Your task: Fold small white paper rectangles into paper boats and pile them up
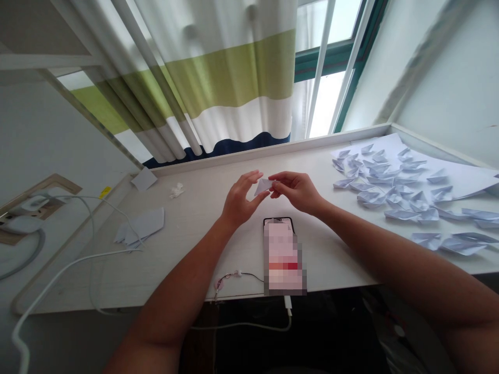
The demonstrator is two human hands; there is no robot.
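A small folded piece of white paper (264,185), showing a pointed triangular shape, is held above the desk between both hands. My right hand (294,191) pinches its right side between thumb and fingertips. From the left, my left hand (241,197) curves round the paper, its thumb along the lower edge and its fingertips by the upper point. Just below the hands lies a phone (266,249) with a blurred screen. To the right, several folded white paper pieces (419,202) of similar pointed form are spread about, some on a large white sheet (460,169).
On the left lie a stack of white paper (146,223), a single square sheet (144,179) and a crumpled tissue (176,190). White cables (78,259) run from the wall sockets across the desk's left side. A beaded phone strap (237,273) rests near the front edge.
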